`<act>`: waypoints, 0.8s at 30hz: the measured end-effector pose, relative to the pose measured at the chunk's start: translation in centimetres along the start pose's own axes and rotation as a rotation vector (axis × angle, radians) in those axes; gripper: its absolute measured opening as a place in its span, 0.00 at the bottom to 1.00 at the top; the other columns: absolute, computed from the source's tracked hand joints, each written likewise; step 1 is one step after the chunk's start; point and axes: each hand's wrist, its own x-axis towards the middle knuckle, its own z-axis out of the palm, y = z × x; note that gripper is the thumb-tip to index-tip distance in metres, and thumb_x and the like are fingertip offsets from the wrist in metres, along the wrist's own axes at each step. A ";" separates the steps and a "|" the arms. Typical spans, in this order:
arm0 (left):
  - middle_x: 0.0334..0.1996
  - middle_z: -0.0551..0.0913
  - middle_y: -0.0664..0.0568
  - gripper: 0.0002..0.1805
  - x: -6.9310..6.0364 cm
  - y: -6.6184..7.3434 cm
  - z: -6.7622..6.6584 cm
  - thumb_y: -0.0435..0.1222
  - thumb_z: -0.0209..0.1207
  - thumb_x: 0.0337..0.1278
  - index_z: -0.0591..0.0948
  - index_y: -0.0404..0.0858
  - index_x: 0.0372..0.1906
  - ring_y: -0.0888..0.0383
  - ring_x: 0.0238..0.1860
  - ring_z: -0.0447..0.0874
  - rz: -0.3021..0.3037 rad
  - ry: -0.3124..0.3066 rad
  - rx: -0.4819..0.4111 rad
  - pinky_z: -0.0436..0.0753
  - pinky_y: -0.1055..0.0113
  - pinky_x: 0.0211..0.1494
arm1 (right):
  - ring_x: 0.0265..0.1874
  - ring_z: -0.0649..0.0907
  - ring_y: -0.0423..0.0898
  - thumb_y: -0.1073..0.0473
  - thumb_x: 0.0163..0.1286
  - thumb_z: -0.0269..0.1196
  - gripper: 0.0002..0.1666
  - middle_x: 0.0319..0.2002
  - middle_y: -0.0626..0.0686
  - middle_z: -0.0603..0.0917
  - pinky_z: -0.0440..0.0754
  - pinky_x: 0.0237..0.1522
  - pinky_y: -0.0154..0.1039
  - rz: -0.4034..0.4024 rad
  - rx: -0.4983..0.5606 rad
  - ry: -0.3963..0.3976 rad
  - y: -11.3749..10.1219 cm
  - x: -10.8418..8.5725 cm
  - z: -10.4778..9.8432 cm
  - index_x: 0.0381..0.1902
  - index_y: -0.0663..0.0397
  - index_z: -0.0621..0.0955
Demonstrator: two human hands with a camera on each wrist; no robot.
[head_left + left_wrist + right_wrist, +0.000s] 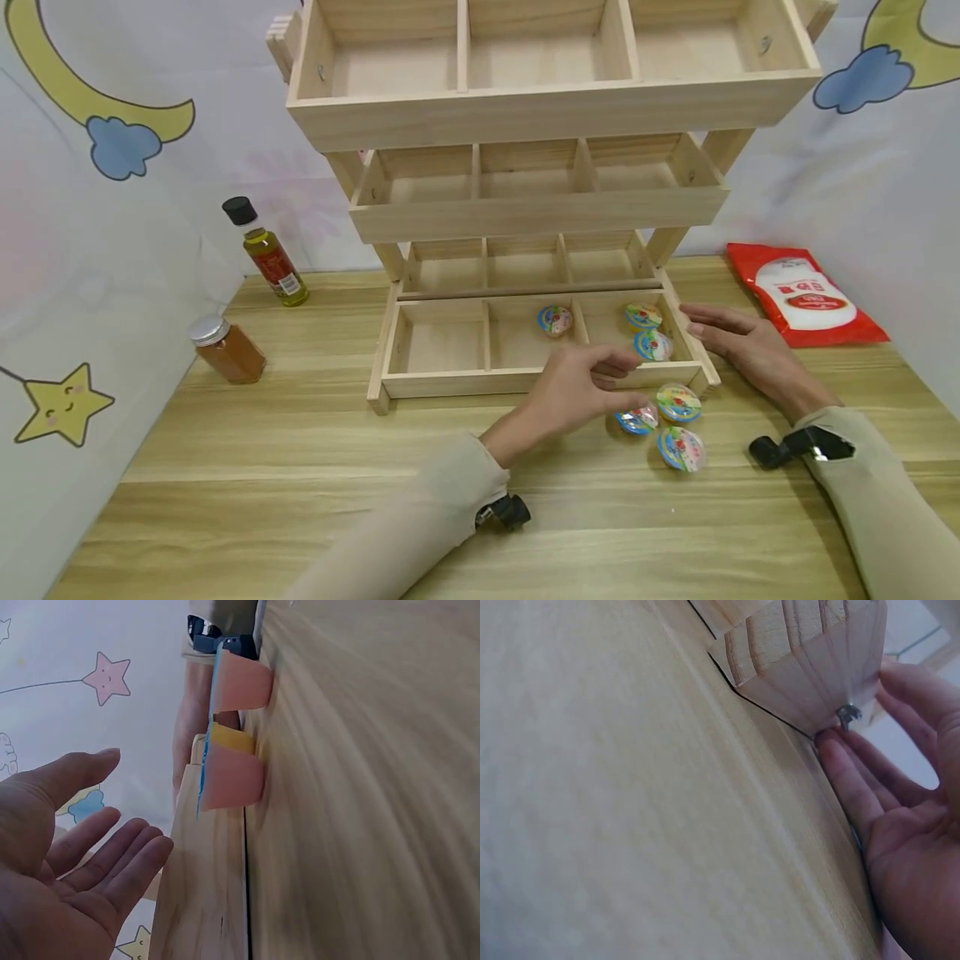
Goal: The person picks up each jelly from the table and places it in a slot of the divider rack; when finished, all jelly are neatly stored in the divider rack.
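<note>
My left hand (570, 392) hovers over the rack's front edge, thumb and fingers apart with nothing between them. In the head view its thumb overlaps a foil-lidded jelly cup (637, 419); the left wrist view shows the hand apart from the cups. A yellow-lidded jelly cup (678, 402) and a pink jelly cup (682, 449) stand beside that one on the table. My right hand (753, 358) rests at the right side of the wooden rack (540, 383), fingers extended against its base rail (802, 675). The bottom tier holds one jelly cup (555, 321) in the middle compartment and two in the right one.
Behind my right hand lies a red and white packet (806, 296). On the left stand an oil bottle (276, 262) and a jar with a silver lid (228, 350). The rack's upper tiers (555, 117) overhang the bottom tier. Patterned cloth walls border the table.
</note>
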 end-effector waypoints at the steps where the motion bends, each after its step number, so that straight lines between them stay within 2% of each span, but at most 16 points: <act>1: 0.54 0.89 0.45 0.21 0.0 -0.1 0.2 0.31 0.78 0.58 0.87 0.30 0.55 0.59 0.53 0.88 -0.002 -0.010 0.001 0.85 0.74 0.53 | 0.68 0.70 0.37 0.34 0.77 0.63 0.38 0.73 0.46 0.75 0.72 0.56 0.22 0.004 -0.007 -0.001 0.0 0.0 0.0 0.78 0.42 0.75; 5: 0.55 0.89 0.46 0.22 -0.2 -0.2 0.6 0.33 0.78 0.59 0.87 0.31 0.57 0.62 0.52 0.89 -0.032 -0.056 0.022 0.84 0.75 0.54 | 0.70 0.68 0.39 0.33 0.77 0.62 0.39 0.76 0.52 0.72 0.69 0.57 0.22 0.011 -0.030 -0.006 -0.1 -0.1 -0.1 0.79 0.41 0.74; 10: 0.54 0.90 0.49 0.23 -0.5 -0.6 0.8 0.35 0.79 0.58 0.88 0.36 0.58 0.66 0.50 0.89 -0.062 -0.092 0.112 0.83 0.76 0.54 | 0.71 0.68 0.40 0.33 0.78 0.62 0.39 0.77 0.52 0.71 0.69 0.57 0.22 0.012 -0.028 -0.010 -0.1 -0.1 0.0 0.79 0.42 0.73; 17: 0.56 0.89 0.51 0.26 -0.5 -1.1 0.8 0.37 0.80 0.55 0.87 0.37 0.60 0.67 0.53 0.87 -0.071 -0.112 0.172 0.82 0.77 0.55 | 0.69 0.69 0.38 0.33 0.78 0.62 0.39 0.76 0.53 0.71 0.70 0.57 0.22 0.008 -0.021 -0.007 0.1 0.0 0.0 0.79 0.42 0.74; 24: 0.53 0.90 0.52 0.29 -0.5 -1.5 0.8 0.37 0.82 0.52 0.87 0.36 0.60 0.70 0.49 0.86 -0.063 -0.123 0.197 0.81 0.79 0.54 | 0.70 0.69 0.38 0.34 0.78 0.62 0.38 0.76 0.53 0.72 0.69 0.57 0.22 -0.004 -0.034 -0.003 0.1 0.0 0.0 0.79 0.42 0.74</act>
